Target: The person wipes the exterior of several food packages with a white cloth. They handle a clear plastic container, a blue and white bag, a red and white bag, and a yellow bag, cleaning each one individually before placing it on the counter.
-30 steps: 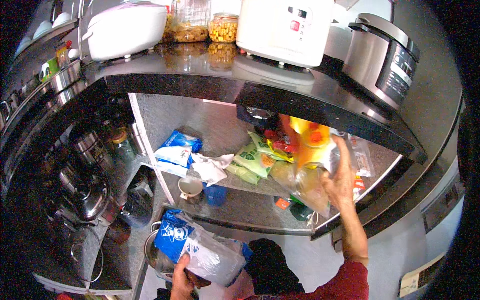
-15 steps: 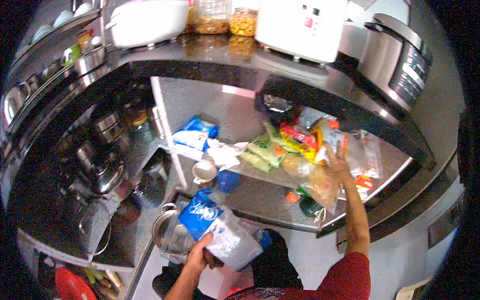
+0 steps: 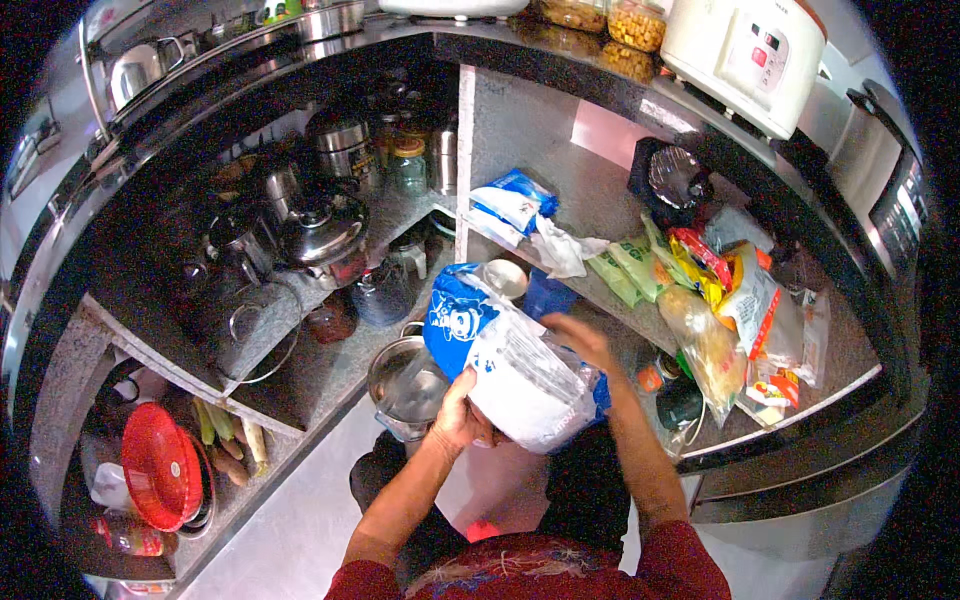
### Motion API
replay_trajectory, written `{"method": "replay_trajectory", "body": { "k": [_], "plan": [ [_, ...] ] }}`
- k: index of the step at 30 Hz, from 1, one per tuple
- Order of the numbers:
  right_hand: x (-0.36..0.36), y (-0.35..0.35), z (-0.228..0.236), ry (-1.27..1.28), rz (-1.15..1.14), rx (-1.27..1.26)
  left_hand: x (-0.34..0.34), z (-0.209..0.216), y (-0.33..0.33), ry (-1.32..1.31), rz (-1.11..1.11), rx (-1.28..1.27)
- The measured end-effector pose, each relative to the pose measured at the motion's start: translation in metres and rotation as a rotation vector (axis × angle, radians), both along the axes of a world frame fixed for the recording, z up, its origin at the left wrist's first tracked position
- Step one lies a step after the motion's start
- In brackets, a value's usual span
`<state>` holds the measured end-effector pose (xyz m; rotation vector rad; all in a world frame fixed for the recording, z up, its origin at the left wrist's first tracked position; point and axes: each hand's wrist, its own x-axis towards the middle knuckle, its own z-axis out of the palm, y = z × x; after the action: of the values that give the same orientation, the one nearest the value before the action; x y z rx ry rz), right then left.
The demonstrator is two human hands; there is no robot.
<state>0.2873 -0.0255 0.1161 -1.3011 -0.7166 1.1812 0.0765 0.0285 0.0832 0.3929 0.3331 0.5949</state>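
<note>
My left hand (image 3: 458, 412) grips the near lower side of a blue-and-white plastic bag (image 3: 535, 395), its thumb in front and its other fingers mostly underneath. The bag is bulky, with a clear upper part and a cartoon print on the blue end. My right hand (image 3: 585, 342) is at the bag's far right edge, smeared by motion. Its fingertips are partly hidden, so whether they grip the bag cannot be made out. A metal pot (image 3: 408, 385) stands just left of the bag. Behind the bag are a white cup (image 3: 505, 278) and a dark blue container (image 3: 552, 292).
On the right shelf lie another blue-white bag (image 3: 515, 203), green packets (image 3: 632, 265), a clear bag of pale food (image 3: 705, 340) and colourful packages (image 3: 750, 300). Left shelves hold a pressure cooker (image 3: 322, 240), a glass jar (image 3: 409, 165) and a red basket (image 3: 160, 468). A white appliance (image 3: 740, 65) stands above.
My right hand has left the packages on the right shelf and come back to the bag. The left hand still holds the bag. The view has swung left.
</note>
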Motion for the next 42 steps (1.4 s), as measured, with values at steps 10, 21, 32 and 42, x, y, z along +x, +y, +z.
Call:
{"method": "replay_trajectory", "body": {
  "k": [10,21,32,42],
  "plan": [
    [-0.057,0.016,-0.083,-1.028,-0.171,-0.304,-0.006,-0.004,0.002,-0.059,0.108,-0.033],
    [-0.006,-0.041,-0.014,-0.05,-0.721,0.126,-0.017,0.009,0.018,-0.119,0.139,-0.052],
    [-0.113,-0.006,0.02,-1.42,-0.206,0.588,-0.001,-0.01,0.019,0.048,0.223,0.036],
    [-0.079,0.039,0.039,-1.378,-0.152,0.557,-0.007,0.004,0.018,0.154,0.122,0.105]
  ]
}}
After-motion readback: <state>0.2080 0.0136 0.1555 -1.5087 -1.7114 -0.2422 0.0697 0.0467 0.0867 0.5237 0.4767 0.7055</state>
